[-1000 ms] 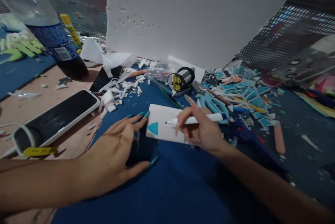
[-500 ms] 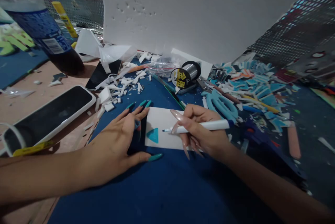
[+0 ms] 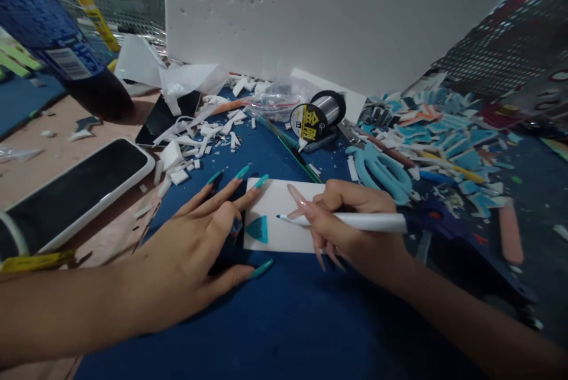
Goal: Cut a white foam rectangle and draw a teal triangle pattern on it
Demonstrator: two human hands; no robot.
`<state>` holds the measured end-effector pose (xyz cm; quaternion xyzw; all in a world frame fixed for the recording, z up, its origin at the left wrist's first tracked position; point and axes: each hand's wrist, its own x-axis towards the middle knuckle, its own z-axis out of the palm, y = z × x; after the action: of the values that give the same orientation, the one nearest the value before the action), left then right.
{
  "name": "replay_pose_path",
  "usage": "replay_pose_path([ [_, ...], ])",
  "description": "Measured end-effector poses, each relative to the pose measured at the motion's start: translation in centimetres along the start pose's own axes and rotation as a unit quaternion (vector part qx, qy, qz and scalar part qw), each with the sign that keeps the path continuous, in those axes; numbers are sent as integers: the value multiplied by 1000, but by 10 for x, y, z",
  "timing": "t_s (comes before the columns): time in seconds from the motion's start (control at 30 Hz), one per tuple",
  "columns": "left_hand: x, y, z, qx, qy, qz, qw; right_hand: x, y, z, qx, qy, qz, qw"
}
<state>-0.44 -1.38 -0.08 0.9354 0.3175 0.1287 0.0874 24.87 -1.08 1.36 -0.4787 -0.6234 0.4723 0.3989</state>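
Note:
A white marker pen [image 3: 368, 222] with a dark tip is gripped in my right hand [image 3: 355, 232]. The pen's tip points left and is at or just over a small white rectangular card [image 3: 284, 238]; whether it touches, I cannot tell. Near the card's left edge is a turquoise triangle [image 3: 258, 229]. My left hand [image 3: 206, 238], with long teal nails, lies with fingers spread beside the card, and its index fingertip rests on the upper left corner. Under both hands is a dark blue mat [image 3: 266, 321].
Behind the card are a wire spool [image 3: 317, 116], light blue scissors [image 3: 381, 170] and white foam scraps [image 3: 222, 131]. Blue foam offcuts [image 3: 448, 137] pile up right. A bottle of dark drink [image 3: 66, 54] and a white-framed black device [image 3: 84, 190] stand left. A white foam board [image 3: 302, 19] rises behind.
My left index finger has moved onto the card's upper corner, and the fingers are spread wider. The pen sits more level in my right hand. The view has shifted slightly.

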Motion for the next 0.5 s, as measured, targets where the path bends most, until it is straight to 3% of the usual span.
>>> replay_pose_path([
  [0.5, -5, 4, -3, 63, 7, 60, 996, 5, 0, 2, 6, -35, 19, 999],
])
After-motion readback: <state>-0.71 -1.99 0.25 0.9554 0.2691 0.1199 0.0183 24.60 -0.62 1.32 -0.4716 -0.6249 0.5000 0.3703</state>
